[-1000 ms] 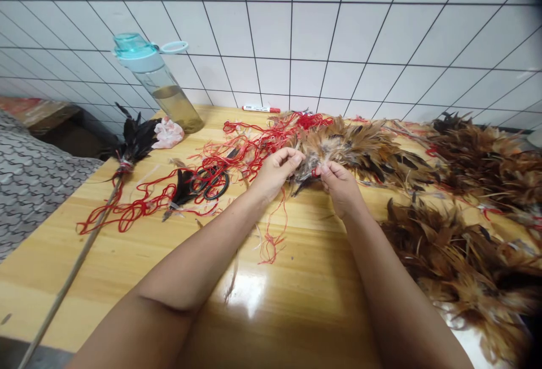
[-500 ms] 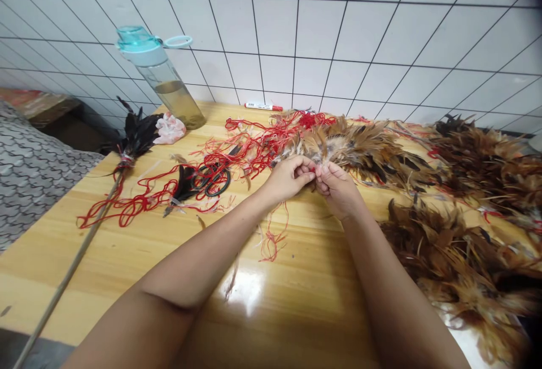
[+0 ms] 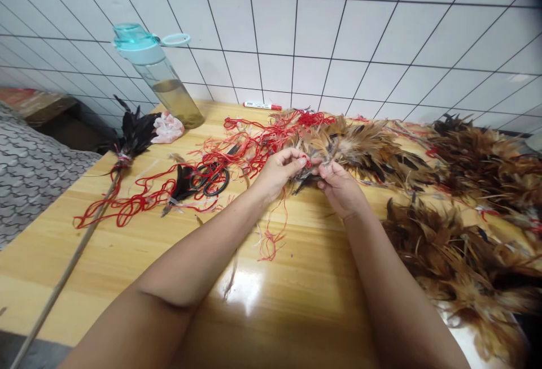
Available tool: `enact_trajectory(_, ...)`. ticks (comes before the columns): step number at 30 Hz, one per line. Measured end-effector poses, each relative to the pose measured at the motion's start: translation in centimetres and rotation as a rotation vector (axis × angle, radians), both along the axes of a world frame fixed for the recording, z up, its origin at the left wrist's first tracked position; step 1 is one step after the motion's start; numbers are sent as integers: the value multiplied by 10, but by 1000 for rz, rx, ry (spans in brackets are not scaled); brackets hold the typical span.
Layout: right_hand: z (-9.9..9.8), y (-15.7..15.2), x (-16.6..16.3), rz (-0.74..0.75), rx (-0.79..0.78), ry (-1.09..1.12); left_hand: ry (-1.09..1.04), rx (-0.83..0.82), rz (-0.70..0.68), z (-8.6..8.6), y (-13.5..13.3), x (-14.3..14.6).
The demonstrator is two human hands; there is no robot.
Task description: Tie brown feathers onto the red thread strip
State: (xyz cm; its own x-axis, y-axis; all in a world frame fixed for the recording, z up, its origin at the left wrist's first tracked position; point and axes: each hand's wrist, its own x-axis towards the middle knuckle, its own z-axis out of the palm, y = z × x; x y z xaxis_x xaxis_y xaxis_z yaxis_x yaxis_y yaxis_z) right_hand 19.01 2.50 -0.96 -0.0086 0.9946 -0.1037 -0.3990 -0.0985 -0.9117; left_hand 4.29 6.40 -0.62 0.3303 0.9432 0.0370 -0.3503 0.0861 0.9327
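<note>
Both my hands meet over the middle of the wooden table (image 3: 127, 256). My left hand (image 3: 277, 171) is closed, pinching the near end of a strip of brown feathers (image 3: 359, 151) where red thread shows. My right hand (image 3: 341, 188) is closed on the same end, fingers curled round the feather bases. A tangle of red thread (image 3: 249, 146) lies just left of my hands, and loose strands hang down from my left hand toward the table.
Black scissors (image 3: 212, 179) lie in the red thread. A thin stick with black feathers (image 3: 131, 137) runs along the left. A water bottle (image 3: 163, 78) and a red marker (image 3: 262, 106) stand by the tiled wall. More brown feather strips (image 3: 457, 256) cover the right side.
My hands came together on the feather strip's end half a second ago and have drawn slightly apart again; the view shifted a little.
</note>
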Motion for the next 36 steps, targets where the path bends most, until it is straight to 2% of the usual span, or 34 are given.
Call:
enact_trajectory(4,-3,0,-2,44,7,-22,-32,6,2,0,-2,2)
enact_trajectory(9,-4,-1,-1,70,12,-50,-27,64,-77,-4,-2,1)
enact_trajectory(20,-6,0,-1,74,-16,-69,-98,41,-191,-6,-4,4)
enact_trajectory(30,-9,4,8,66,-39,115,20,56,-33,-2,0,4)
enact_trajectory(36,0,6,17,26,-5,114,47,170,37,9,4,-3)
